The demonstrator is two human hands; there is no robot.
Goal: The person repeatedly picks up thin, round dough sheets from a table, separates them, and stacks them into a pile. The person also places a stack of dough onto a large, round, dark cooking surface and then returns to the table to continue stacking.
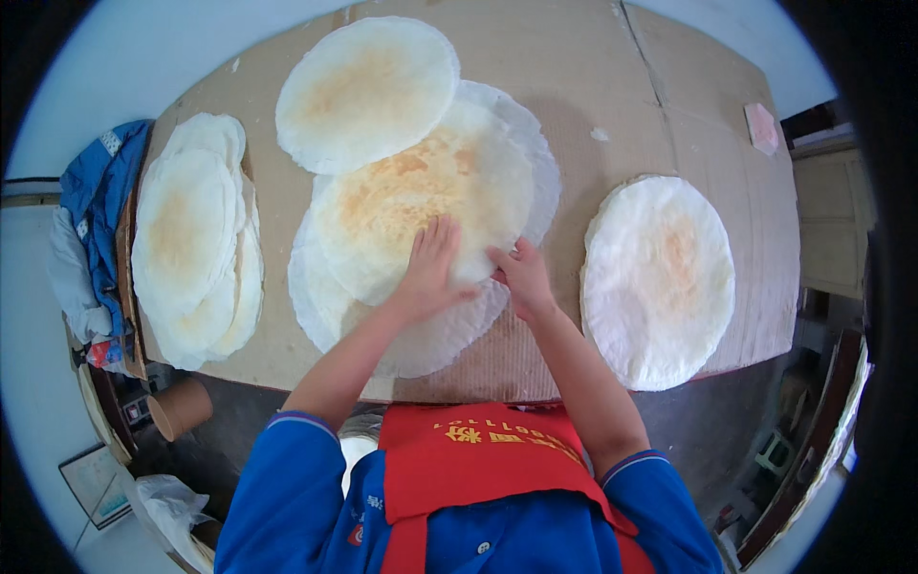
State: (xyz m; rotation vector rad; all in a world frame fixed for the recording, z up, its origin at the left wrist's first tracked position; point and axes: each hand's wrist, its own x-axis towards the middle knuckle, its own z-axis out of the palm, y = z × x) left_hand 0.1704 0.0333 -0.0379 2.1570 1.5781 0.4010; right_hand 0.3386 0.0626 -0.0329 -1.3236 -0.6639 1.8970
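Note:
Before me a large round thin flatbread (430, 186), browned in patches, tops a loose spread of paler flatbreads (430, 351). My left hand (434, 269) lies palm down on its near part, fingers extended and slightly blurred. At its near right edge, my right hand (525, 276) pinches the rim between thumb and curled fingers. Another round flatbread (369, 93) overlaps the far left side of the browned one. How many sheets lie under my hands cannot be seen.
Cardboard (559, 143) covers the table. A stack of flatbreads (183, 237) lies at the left, and a thicker pile (660, 280) at the right. A pink block-like item (761, 129) sits near the far right corner. Blue cloth (104, 208) hangs past the left edge; a brown cylindrical container (181, 409) is below.

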